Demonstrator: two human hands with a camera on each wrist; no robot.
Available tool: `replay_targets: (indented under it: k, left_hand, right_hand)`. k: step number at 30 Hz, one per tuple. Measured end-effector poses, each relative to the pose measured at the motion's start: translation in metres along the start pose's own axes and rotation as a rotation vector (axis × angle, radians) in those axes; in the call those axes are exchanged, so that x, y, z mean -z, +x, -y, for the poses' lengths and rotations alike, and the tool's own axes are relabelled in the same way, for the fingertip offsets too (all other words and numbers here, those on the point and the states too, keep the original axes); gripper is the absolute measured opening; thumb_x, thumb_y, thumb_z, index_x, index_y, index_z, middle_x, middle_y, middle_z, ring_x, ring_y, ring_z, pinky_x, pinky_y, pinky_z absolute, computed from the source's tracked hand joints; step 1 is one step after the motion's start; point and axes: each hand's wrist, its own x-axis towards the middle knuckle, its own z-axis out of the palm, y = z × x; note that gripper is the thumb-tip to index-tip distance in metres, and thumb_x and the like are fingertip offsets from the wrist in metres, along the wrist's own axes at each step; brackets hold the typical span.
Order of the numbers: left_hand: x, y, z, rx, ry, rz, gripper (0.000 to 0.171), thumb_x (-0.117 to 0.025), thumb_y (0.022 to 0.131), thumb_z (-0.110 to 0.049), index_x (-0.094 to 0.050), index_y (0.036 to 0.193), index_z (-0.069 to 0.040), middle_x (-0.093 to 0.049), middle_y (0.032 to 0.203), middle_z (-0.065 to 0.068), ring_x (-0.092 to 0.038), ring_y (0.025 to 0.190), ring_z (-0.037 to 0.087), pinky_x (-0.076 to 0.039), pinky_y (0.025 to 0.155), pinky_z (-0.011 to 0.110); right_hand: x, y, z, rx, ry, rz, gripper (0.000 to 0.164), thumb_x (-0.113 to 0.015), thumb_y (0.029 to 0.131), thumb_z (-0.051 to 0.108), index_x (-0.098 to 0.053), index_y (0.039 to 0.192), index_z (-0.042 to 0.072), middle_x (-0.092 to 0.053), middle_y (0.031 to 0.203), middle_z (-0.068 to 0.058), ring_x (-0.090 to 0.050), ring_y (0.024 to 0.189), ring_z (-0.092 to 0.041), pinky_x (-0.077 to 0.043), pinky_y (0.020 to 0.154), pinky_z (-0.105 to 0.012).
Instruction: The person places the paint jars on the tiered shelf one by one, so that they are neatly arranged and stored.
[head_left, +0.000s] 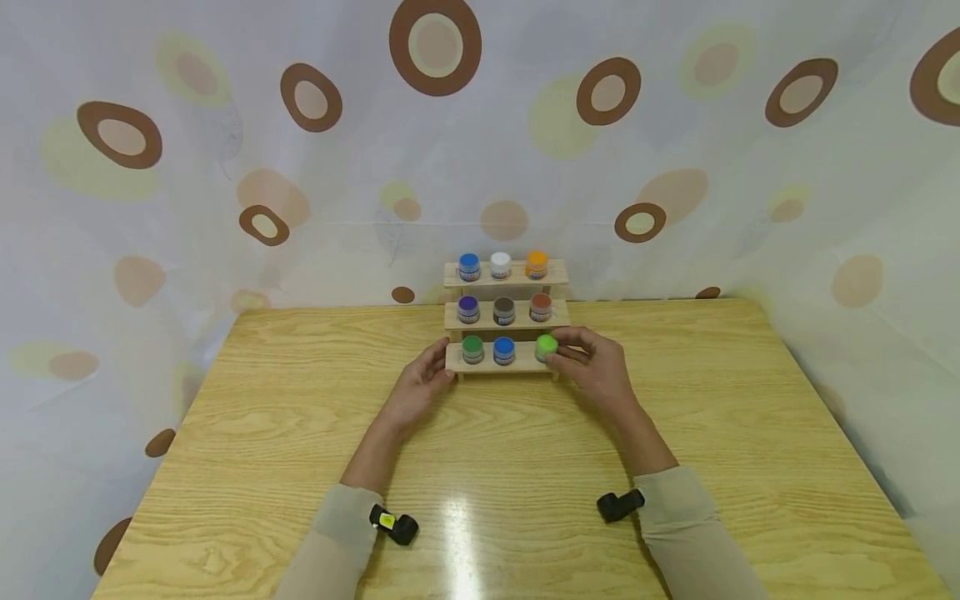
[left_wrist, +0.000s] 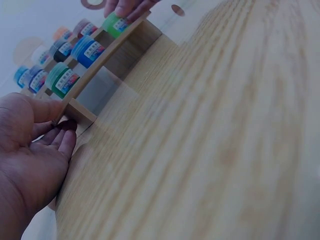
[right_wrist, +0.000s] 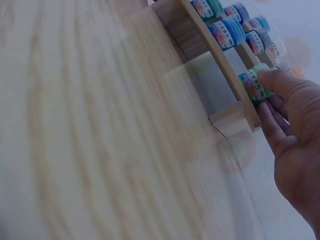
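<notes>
A three-tier wooden stand (head_left: 525, 363) holds small paint jars in rows. My right hand (head_left: 602, 368) pinches the light green paint jar (right_wrist: 253, 85) between thumb and fingers, at the right end of the lowest tier. On that same tier are a dark green jar (head_left: 472, 349) and a blue jar (head_left: 504, 351). At the tier's left end, my left hand (left_wrist: 32, 150) holds the board, its thumb along the edge and its other fingers curled below. The light green jar's underside is hard to make out.
The middle tier carries purple (head_left: 468, 309), dark brown (head_left: 504, 311) and reddish-brown (head_left: 541, 307) jars. Blue (head_left: 469, 267), white (head_left: 500, 265) and orange (head_left: 536, 265) jars top the stand. Behind the wooden table (head_left: 300, 433) hangs a patterned curtain (head_left: 345, 167).
</notes>
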Motion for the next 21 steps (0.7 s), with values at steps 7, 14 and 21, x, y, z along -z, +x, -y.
replay_targets:
  k: [7, 14, 21]
  left_hand:
    - [-0.0004, -0.0009, -0.0012, 0.004, 0.017, -0.011, 0.063, -0.05, 0.111, -0.002, -0.021, 0.167, 0.0, -0.037, 0.166, 0.02, -0.041, 0.151, 0.034, -0.037, 0.124, 0.043]
    - [-0.001, -0.001, -0.0013, 0.003, 0.018, -0.014, 0.064, -0.051, 0.11, -0.001, -0.021, 0.167, 0.0, -0.036, 0.167, 0.02, -0.04, 0.152, 0.035, -0.039, 0.122, 0.041]
    - [-0.001, -0.0005, -0.0017, 0.009, 0.012, -0.015, 0.064, -0.051, 0.11, -0.002, -0.021, 0.167, 0.0, -0.036, 0.166, 0.019, -0.041, 0.151, 0.033, -0.041, 0.121, 0.038]
  right_hand:
    - [-0.0005, -0.0008, -0.0005, -0.02, 0.02, 0.003, 0.037, -0.08, 0.095, 0.007, -0.069, 0.128, -0.004, -0.065, 0.133, -0.023, -0.067, 0.121, -0.044, -0.059, 0.093, -0.023]
    - [-0.0013, -0.001, -0.0023, -0.014, 0.016, 0.004, 0.037, -0.08, 0.095, 0.005, -0.068, 0.129, -0.005, -0.064, 0.134, -0.023, -0.066, 0.122, -0.044, -0.059, 0.094, -0.023]
    - [-0.0019, -0.0001, -0.0025, -0.001, -0.004, 0.0, 0.038, -0.08, 0.095, 0.005, -0.068, 0.129, -0.005, -0.065, 0.133, -0.023, -0.067, 0.12, -0.044, -0.059, 0.093, -0.023]
